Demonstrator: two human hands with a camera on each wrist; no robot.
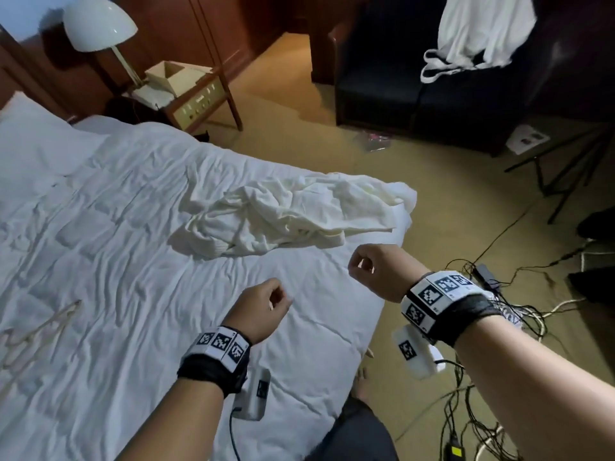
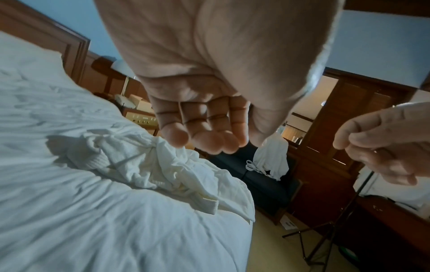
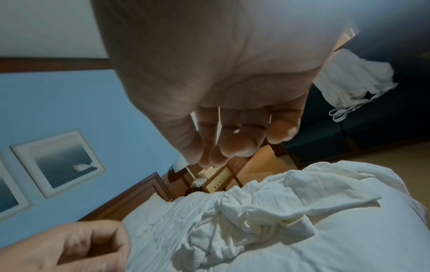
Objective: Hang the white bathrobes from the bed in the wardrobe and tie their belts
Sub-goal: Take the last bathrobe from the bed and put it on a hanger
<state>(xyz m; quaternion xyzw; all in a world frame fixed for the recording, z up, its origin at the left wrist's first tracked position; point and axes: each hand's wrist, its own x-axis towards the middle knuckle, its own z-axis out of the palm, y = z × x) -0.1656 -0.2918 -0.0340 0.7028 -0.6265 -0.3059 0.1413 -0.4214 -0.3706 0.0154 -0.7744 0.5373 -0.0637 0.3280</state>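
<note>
One bathrobe [image 1: 293, 214] lies crumpled on the bed [image 1: 133, 261], just beyond both hands, nearer the right-hand corner of the mattress. A second white robe [image 1: 479, 31] is draped over the dark armchair [image 1: 376, 88], well apart from either hand.

Left hand [image 1: 263, 307]: hovering above the sheet, fingers loosely curled, nothing in them. The left wrist view confirms an empty palm, fingertips [image 2: 209, 141] pointing toward the heap.
Right hand [image 1: 376, 267]: also hovering, fingers loosely curled, holding nothing; it sits slightly ahead of the left and closer to the robe's near edge.

Wooden hangers [image 1: 40, 331] lie on the sheet well off to the left of the left hand. Wardrobe not identifiable in these views.

Handling judgement: the fabric looks like thin waffle or cotton weave, soft, limp, fairly light, with no stiffness to hold its shape. It will sag and trail when lifted, and it is not fragile. Slip risk is low in the fingers but likely on a smooth hanger.

Where to take hold: collar and shoulder seams would be best, one per hand, so that the robe falls open under its own weight. The collar cannot be told from the folds at present. A flat folded edge [image 3: 300, 222], possibly a cuff or hem, shows on the side nearest the right hand. The belt is not distinguishable in the heap, so watch for it dropping free on lift.
</note>
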